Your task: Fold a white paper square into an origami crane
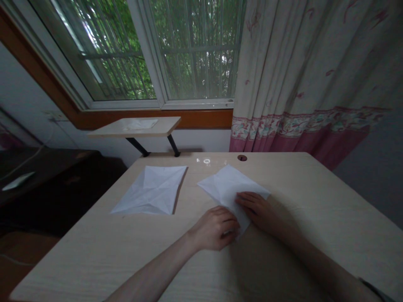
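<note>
A sheet of white paper [228, 184], turned corner-on, lies on the table in front of me, partly covered by both hands. My left hand [217, 228] is at its near left edge, fingers curled in and closed on the paper near the bottom corner. Stretched across the right side of the same sheet, the fingers of my right hand [256, 209] press flat on its surface. To the left lies a second white paper [154, 188] with crossing creases, apart from both hands.
The pale wooden table [189, 268] has a small raised shelf [110, 130] at its back left, with a white paper [141, 124] on it. A round cable hole [242, 158] is near the back edge. A curtain [283, 84] hangs behind at right; a dark lower surface [72, 157] is at left.
</note>
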Action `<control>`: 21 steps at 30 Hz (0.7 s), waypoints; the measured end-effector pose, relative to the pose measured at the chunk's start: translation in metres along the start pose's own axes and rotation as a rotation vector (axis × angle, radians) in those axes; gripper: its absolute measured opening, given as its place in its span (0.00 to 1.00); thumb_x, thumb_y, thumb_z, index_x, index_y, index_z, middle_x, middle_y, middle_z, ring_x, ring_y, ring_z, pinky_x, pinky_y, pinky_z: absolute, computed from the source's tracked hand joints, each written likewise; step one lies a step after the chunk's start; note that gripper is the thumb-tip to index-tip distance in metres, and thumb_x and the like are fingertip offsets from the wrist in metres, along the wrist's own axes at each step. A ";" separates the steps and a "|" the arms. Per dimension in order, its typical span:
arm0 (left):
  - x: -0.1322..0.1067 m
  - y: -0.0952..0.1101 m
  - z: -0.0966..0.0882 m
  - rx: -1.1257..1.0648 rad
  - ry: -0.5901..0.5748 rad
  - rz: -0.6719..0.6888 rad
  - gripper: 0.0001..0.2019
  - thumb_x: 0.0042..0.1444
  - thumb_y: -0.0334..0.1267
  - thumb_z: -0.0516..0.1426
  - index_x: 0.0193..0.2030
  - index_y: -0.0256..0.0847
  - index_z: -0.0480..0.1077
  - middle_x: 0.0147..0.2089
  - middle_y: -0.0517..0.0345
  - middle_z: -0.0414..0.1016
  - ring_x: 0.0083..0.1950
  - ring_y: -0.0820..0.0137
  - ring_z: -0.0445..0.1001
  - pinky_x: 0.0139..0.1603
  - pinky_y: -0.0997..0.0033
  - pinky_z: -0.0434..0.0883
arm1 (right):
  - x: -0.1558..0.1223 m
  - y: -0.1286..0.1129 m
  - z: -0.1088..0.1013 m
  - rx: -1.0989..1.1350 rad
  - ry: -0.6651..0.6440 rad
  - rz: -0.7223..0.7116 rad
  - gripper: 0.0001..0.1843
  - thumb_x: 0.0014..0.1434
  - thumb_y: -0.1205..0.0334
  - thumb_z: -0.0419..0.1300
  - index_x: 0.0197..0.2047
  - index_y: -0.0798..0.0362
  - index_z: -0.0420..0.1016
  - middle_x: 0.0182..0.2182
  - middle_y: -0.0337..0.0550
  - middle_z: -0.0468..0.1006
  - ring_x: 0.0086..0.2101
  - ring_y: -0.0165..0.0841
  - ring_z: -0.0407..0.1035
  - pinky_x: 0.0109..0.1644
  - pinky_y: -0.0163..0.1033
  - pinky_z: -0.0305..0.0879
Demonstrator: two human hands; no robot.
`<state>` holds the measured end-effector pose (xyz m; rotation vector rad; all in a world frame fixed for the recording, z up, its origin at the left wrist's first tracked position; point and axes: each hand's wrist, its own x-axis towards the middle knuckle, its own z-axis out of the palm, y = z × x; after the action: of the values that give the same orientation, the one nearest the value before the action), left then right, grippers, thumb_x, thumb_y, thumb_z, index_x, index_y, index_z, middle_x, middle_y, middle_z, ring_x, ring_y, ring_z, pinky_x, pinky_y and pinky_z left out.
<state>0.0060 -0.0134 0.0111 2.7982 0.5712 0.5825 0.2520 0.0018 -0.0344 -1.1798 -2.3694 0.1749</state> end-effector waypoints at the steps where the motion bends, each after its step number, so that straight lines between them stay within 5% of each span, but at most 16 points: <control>1: 0.000 0.001 0.001 0.000 -0.011 -0.002 0.09 0.62 0.37 0.55 0.46 0.41 0.74 0.44 0.54 0.80 0.46 0.65 0.77 0.50 0.66 0.71 | 0.000 0.001 0.001 -0.011 0.009 0.002 0.22 0.65 0.68 0.51 0.59 0.47 0.74 0.59 0.46 0.74 0.59 0.40 0.66 0.64 0.56 0.63; 9: -0.003 0.002 0.005 0.043 0.026 -0.084 0.10 0.64 0.38 0.55 0.50 0.42 0.72 0.50 0.57 0.81 0.48 0.67 0.79 0.66 0.60 0.63 | 0.000 0.001 0.010 -0.063 0.035 0.064 0.22 0.65 0.67 0.51 0.59 0.48 0.74 0.61 0.47 0.72 0.61 0.41 0.64 0.65 0.56 0.61; 21: -0.001 -0.006 0.003 0.206 0.146 -0.228 0.09 0.67 0.36 0.52 0.45 0.41 0.74 0.41 0.56 0.82 0.43 0.66 0.80 0.62 0.55 0.67 | 0.003 -0.009 -0.003 -0.103 0.053 0.092 0.19 0.67 0.65 0.51 0.56 0.47 0.77 0.57 0.46 0.76 0.57 0.40 0.70 0.62 0.53 0.66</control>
<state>0.0044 -0.0090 0.0059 2.8355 1.0182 0.7193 0.2454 -0.0013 -0.0280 -1.3264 -2.3034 0.0511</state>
